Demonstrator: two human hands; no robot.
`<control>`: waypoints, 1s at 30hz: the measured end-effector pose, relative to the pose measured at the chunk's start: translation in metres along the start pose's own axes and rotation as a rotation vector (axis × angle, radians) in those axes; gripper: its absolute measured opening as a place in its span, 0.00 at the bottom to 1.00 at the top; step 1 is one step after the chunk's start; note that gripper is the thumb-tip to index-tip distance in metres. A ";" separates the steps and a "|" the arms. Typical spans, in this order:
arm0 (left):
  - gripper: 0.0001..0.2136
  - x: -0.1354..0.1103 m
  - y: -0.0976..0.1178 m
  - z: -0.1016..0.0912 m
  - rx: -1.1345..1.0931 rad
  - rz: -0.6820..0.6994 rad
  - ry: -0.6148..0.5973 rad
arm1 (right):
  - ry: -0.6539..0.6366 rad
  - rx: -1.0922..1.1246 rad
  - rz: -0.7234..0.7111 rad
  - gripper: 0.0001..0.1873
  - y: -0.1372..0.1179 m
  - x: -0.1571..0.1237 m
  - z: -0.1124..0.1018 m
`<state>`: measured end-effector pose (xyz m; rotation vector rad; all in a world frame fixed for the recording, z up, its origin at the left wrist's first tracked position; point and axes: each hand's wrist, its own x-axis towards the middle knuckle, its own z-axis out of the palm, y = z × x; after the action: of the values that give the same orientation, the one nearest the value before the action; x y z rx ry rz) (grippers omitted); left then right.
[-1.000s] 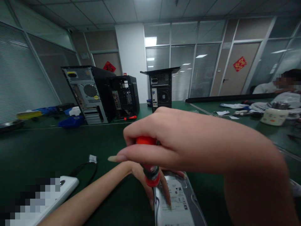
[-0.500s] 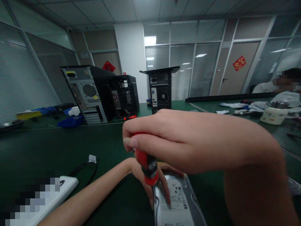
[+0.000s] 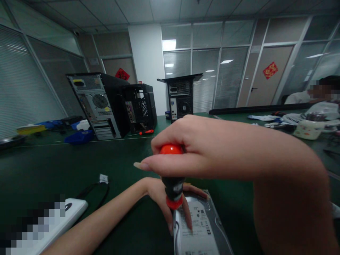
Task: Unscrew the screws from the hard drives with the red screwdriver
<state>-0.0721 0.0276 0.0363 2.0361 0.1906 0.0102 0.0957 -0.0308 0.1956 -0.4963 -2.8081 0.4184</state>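
In my right hand (image 3: 202, 145), a screwdriver (image 3: 174, 187) with a red and black handle stands nearly upright, its red end cap showing above the thumb. Its shaft reaches down to the left edge of a silver hard drive (image 3: 199, 226) with a white label; the tip is hard to make out. Gripping the drive from the far left, my left hand (image 3: 159, 196) has one finger on the label, others along the far edge and one at the left side. The drive lies on the green table, cut off by the bottom of the view.
Computer cases (image 3: 114, 106) stand at the back left, another case (image 3: 182, 99) at back centre. A red-handled tool (image 3: 146, 132) lies before them, near a blue tray (image 3: 79, 137). A white power strip (image 3: 75, 209) is at left. Across the table at right sits a person behind a jar (image 3: 309, 127).
My right hand has shifted slightly right and turned on the handle, its thumb now stretched out and the red cap exposed. The screwdriver has become more upright. My left hand and the drive stay put.
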 end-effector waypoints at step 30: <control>0.13 0.001 -0.009 0.002 0.000 0.038 0.068 | -0.064 -0.008 -0.021 0.15 0.000 -0.005 -0.002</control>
<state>-0.0724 0.0301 0.0270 2.0408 0.1945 0.1035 0.1006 -0.0321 0.1969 -0.4619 -2.8744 0.4262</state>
